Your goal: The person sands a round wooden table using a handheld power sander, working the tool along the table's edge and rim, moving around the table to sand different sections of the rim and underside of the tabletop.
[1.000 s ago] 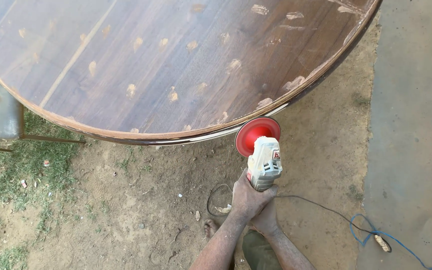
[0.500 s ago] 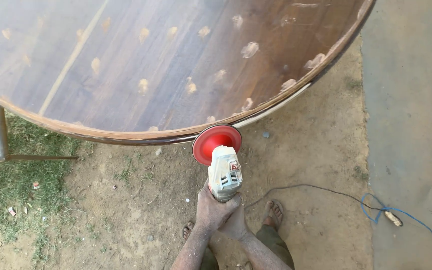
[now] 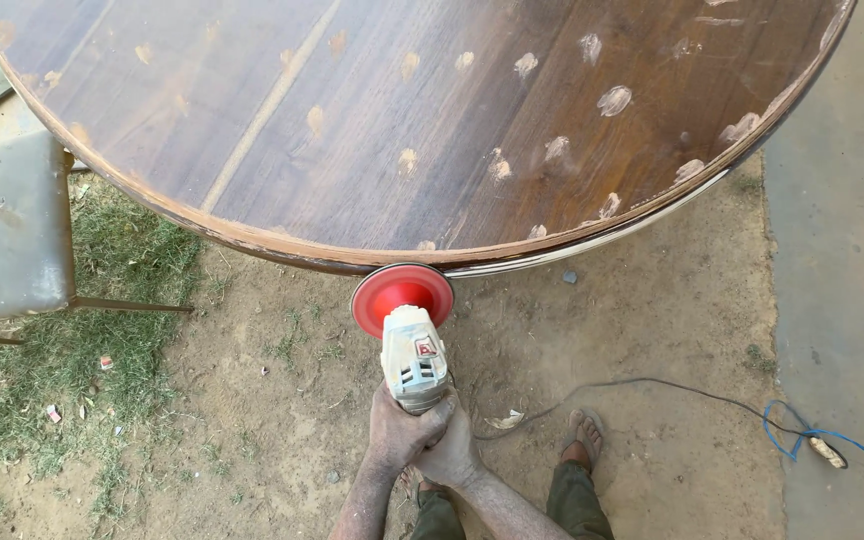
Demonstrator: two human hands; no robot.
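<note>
Gripping one white angle grinder (image 3: 413,360), the left hand (image 3: 398,432) and right hand (image 3: 451,452) are both wrapping closed fingers around its rear, overlapping. Its single red disc (image 3: 402,296) is pressing against the rim of one round wooden tabletop (image 3: 402,130), while one grey chair (image 3: 7,235) is standing at the left and one cord (image 3: 652,385) is trailing across the dirt.

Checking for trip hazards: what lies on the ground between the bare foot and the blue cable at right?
In the head view, between the bare foot and the blue cable, a thin dark cord runs across bare dirt; nothing else shows.
</note>
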